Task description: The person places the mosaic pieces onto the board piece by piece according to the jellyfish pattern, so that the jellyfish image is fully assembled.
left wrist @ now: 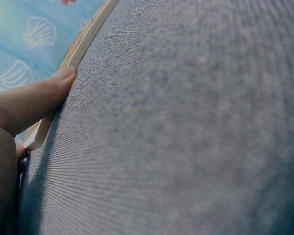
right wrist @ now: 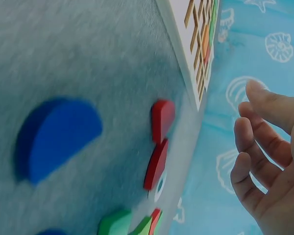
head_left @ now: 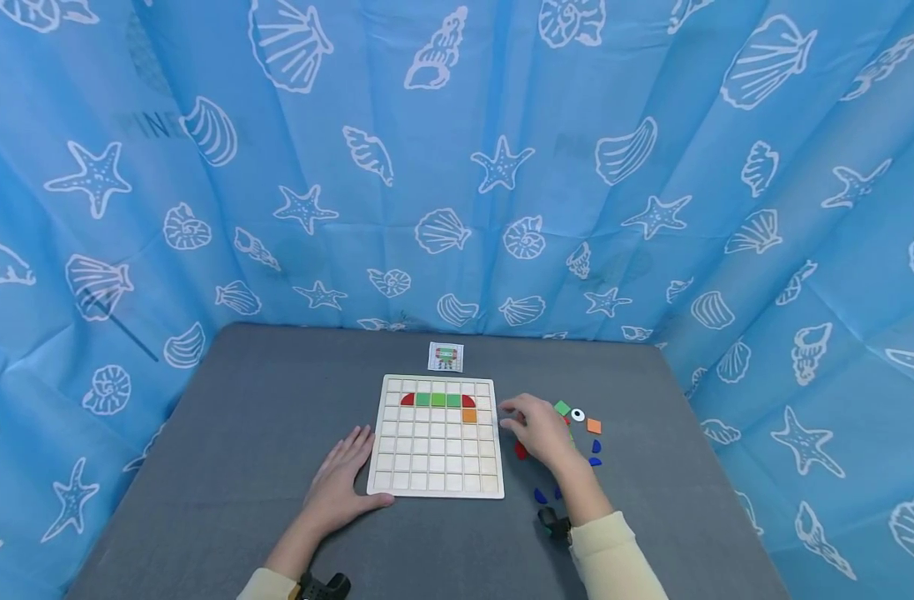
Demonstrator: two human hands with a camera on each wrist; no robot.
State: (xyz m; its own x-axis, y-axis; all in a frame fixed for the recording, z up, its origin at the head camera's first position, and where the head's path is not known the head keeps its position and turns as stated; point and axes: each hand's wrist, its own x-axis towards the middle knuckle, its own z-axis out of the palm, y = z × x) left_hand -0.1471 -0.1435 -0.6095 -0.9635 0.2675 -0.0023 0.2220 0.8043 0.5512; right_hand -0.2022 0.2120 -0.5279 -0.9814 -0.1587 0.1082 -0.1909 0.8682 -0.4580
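Observation:
A pale grid board [head_left: 436, 493] lies on the table, with colored pieces set in its upper rows. A red rounded piece [head_left: 407, 400] and another red rounded piece [head_left: 467, 402] flank a row of green squares [head_left: 437, 400]; below the right one sits an orange square [head_left: 469, 416]. My left hand [head_left: 340, 479] rests at the board's lower left corner, fingers along its side and thumb [left wrist: 63, 78] touching the near edge. Just right of the board, my right hand [head_left: 537, 427] hovers with loosely bent fingers [right wrist: 257, 152], nothing visible in them.
Loose pieces lie around the right hand: a white ring [head_left: 578, 414], an orange square [head_left: 594, 426], a green square [head_left: 561, 407], red pieces [right wrist: 162, 120] and several blue half-rounds [right wrist: 61, 137]. A small pattern card [head_left: 446, 357] lies beyond the board. A blue shell-print curtain [head_left: 427, 167] hangs behind.

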